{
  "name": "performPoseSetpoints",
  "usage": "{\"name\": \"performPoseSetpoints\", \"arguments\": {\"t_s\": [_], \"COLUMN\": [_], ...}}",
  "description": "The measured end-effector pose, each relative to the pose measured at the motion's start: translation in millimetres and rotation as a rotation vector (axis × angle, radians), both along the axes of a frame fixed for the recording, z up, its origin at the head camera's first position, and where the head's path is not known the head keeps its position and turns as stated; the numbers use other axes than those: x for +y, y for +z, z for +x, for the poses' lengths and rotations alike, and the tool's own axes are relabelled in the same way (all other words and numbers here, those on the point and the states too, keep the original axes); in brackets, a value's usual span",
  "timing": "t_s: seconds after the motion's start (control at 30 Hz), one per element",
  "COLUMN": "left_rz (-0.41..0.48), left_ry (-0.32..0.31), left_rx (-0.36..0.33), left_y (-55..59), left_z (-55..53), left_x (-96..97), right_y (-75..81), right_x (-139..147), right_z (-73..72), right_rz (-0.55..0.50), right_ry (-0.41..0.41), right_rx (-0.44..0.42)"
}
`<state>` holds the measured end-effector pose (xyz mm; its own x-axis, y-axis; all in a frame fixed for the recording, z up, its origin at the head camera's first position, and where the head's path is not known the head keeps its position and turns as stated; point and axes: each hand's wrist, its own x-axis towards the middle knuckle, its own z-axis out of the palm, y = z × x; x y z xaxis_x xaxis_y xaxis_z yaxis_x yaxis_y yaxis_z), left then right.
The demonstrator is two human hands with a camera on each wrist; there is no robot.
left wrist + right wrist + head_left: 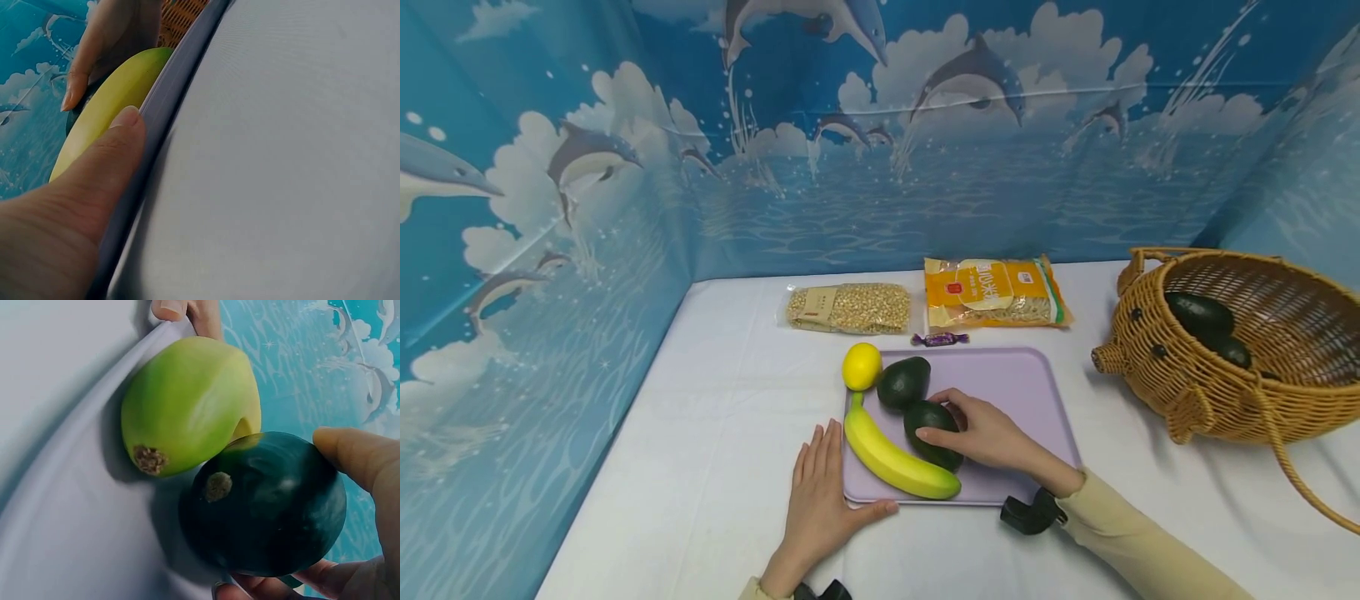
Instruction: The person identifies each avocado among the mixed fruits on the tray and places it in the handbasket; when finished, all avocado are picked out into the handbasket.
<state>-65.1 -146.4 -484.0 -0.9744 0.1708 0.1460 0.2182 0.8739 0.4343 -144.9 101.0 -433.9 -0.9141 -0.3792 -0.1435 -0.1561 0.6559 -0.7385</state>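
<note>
My right hand (pixel 981 432) holds a dark green avocado (pixel 931 429) between thumb and fingers, over the purple tray (pixel 1015 387). In the right wrist view that avocado (pixel 269 506) sits against the end of the banana (pixel 187 406). A second avocado (pixel 904 383) lies just behind it. The yellow banana (pixel 895 458) curves along the tray's left front, with a lemon (pixel 861 367) at the back left corner. At the tray's front left corner my left hand (pixel 826 487) lies with fingers straight, its thumb (pixel 119 144) on the rim in the left wrist view.
A wicker pig-shaped basket (pixel 1150 367) with avocados (pixel 1198 317) inside stands at the right. Behind the tray lie a clear bag of grains (pixel 865 308), an orange and yellow food bag (pixel 992 292) and a purple wrapped candy (pixel 940 339). A dolphin-print curtain (pixel 925 192) borders the white table.
</note>
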Motion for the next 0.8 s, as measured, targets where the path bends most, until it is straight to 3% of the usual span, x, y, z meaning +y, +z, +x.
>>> {"name": "performPoseSetpoints", "arguments": {"t_s": [0.53,0.8], "left_rz": [0.01,0.011], "left_ry": [-0.001,-0.002], "left_rx": [0.002,0.0], "left_y": [-0.2,-0.3], "left_z": [0.1,-0.2], "left_x": [-0.6,-1.1], "right_y": [-0.1,3.6], "right_x": [22.8,33.8], "right_z": [8.2,12.4], "right_rz": [-0.043,-0.068], "right_ry": [-0.003,-0.06], "right_rx": [0.012,0.048]}}
